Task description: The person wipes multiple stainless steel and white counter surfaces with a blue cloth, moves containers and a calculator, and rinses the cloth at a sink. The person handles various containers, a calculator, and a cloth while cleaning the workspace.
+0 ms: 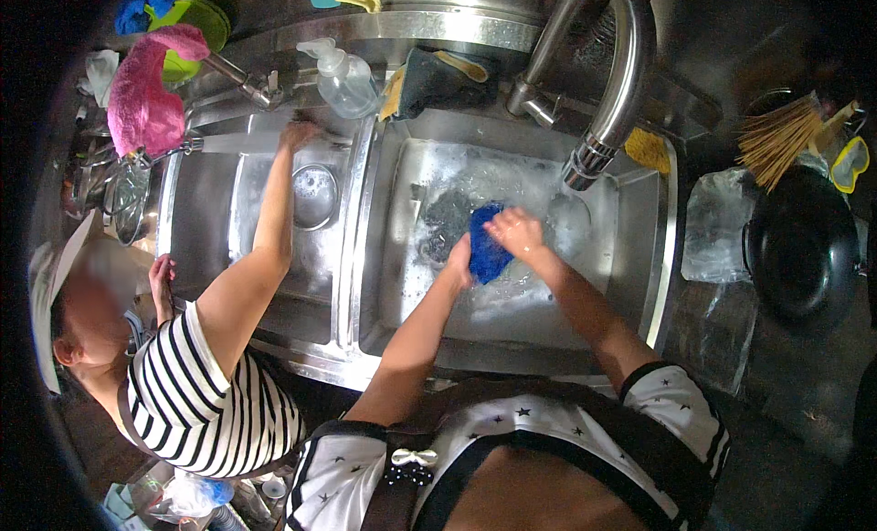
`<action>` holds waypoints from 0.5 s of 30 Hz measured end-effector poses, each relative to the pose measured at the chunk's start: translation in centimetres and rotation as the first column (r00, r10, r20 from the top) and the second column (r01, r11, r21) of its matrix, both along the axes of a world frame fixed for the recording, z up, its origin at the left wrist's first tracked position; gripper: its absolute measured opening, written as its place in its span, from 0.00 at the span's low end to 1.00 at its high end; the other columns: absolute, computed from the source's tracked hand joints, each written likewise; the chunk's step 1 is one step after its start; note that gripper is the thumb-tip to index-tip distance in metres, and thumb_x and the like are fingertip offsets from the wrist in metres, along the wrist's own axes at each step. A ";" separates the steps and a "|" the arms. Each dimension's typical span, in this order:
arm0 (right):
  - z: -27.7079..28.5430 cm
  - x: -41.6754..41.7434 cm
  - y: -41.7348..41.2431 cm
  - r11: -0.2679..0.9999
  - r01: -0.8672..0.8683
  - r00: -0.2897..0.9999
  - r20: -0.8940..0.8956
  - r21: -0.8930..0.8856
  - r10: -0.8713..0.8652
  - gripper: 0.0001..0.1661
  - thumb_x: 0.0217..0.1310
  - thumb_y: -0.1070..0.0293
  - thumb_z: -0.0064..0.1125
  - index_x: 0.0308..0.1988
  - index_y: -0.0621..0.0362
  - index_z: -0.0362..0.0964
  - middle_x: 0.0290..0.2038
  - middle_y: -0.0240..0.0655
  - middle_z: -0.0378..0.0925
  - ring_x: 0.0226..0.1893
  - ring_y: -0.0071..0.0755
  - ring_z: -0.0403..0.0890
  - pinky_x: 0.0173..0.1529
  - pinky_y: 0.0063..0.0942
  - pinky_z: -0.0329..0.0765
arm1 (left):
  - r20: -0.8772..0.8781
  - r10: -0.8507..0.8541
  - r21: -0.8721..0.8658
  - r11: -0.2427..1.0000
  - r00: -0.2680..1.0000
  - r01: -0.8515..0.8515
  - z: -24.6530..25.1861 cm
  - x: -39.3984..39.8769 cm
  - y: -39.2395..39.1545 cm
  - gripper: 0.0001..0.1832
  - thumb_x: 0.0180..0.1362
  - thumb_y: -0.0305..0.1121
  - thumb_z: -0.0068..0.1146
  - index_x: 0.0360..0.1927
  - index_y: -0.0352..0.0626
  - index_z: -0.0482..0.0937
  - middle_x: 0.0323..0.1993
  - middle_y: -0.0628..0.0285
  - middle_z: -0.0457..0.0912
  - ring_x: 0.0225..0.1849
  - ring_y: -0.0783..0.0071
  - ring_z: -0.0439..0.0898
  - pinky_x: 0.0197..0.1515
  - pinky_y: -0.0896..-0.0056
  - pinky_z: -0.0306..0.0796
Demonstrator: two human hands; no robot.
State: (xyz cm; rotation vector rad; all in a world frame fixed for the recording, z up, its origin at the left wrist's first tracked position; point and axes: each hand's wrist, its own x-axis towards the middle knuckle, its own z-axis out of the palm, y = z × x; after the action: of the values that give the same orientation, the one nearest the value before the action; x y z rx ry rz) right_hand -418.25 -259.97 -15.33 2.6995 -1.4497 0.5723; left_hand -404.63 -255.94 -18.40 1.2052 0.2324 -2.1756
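Note:
A wet blue cloth (486, 257) is between my hands, low over the right sink basin (630, 257), which holds sudsy water (473, 161). My left hand (461, 260) grips its left side, the thumb pointing up along the edge. My right hand (517, 233) lies across its upper right part with the fingers bent over it; suds cling to the knuckles. Dark round shapes show under the water left of the cloth, too blurred to name. Above and to the right hangs the faucet's spout (582, 168).
A co-worker's hand (301, 132) is under running water in the left basin, beside a round metal bowl (315, 197). Along the back stand a soap pump bottle (344, 82) and a dark scouring pad (438, 86). A yellow sponge (647, 149) sits at right; beyond are a wok (801, 247) and a bristle brush (777, 137).

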 end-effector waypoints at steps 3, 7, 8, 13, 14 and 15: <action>0.3 0.0 0.5 0.972 0.227 0.969 -0.113 0.058 -0.220 0.21 0.40 0.47 0.56 0.31 0.51 0.70 0.33 0.35 0.69 0.35 0.38 0.68 0.34 0.35 0.68 | 0.158 0.003 -0.008 1.000 0.987 -0.002 0.9 2.0 1.1 0.30 0.51 0.57 0.45 0.46 0.39 0.69 0.40 0.55 0.74 0.39 0.65 0.75 0.43 0.67 0.69; 0.2 2.3 5.7 0.943 0.240 0.964 -0.168 0.232 -0.204 0.29 0.40 0.47 0.56 0.42 0.52 0.66 0.41 0.42 0.65 0.41 0.44 0.64 0.42 0.39 0.63 | 0.643 0.104 -0.185 0.982 0.759 0.023 1.2 3.4 2.5 0.36 0.49 0.51 0.54 0.54 0.35 0.58 0.45 0.49 0.69 0.45 0.65 0.69 0.49 0.70 0.62; -0.2 2.9 7.2 0.910 0.088 0.974 -0.227 0.406 0.007 0.29 0.40 0.48 0.57 0.41 0.55 0.66 0.40 0.42 0.66 0.42 0.43 0.64 0.43 0.40 0.63 | 0.727 0.164 -0.237 0.971 0.666 0.020 1.0 3.4 3.1 0.36 0.48 0.48 0.55 0.54 0.36 0.57 0.47 0.48 0.68 0.47 0.63 0.68 0.51 0.69 0.60; -6.1 2.3 9.0 0.707 0.114 0.989 -0.143 0.698 -0.018 0.21 0.44 0.64 0.52 0.42 0.57 0.66 0.40 0.48 0.70 0.41 0.47 0.71 0.44 0.39 0.67 | 0.912 0.188 -0.296 0.916 0.364 0.271 4.6 4.9 5.2 0.35 0.47 0.40 0.56 0.56 0.38 0.56 0.51 0.45 0.63 0.53 0.59 0.63 0.56 0.67 0.56; -7.4 2.6 9.7 0.604 0.225 0.974 -0.173 0.765 -0.144 0.20 0.45 0.66 0.50 0.42 0.58 0.66 0.38 0.48 0.71 0.40 0.48 0.72 0.44 0.38 0.68 | 0.893 0.199 -0.326 0.905 0.404 0.275 4.9 5.5 5.7 0.35 0.47 0.39 0.56 0.56 0.37 0.56 0.51 0.45 0.63 0.54 0.58 0.63 0.56 0.67 0.56; -9.0 2.7 10.8 0.470 0.330 0.935 -0.218 0.819 -0.279 0.19 0.45 0.68 0.48 0.42 0.58 0.66 0.37 0.48 0.73 0.40 0.48 0.73 0.44 0.38 0.69 | 0.872 0.198 -0.352 0.889 0.447 0.293 5.6 5.7 6.2 0.35 0.46 0.38 0.57 0.56 0.37 0.56 0.52 0.45 0.63 0.54 0.57 0.62 0.56 0.67 0.56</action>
State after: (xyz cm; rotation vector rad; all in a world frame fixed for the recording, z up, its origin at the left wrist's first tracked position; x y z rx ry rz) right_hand -415.52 -249.14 -24.35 2.7938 -2.6711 -0.3865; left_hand -398.90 -249.72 -12.85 1.8744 -0.7636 -1.1838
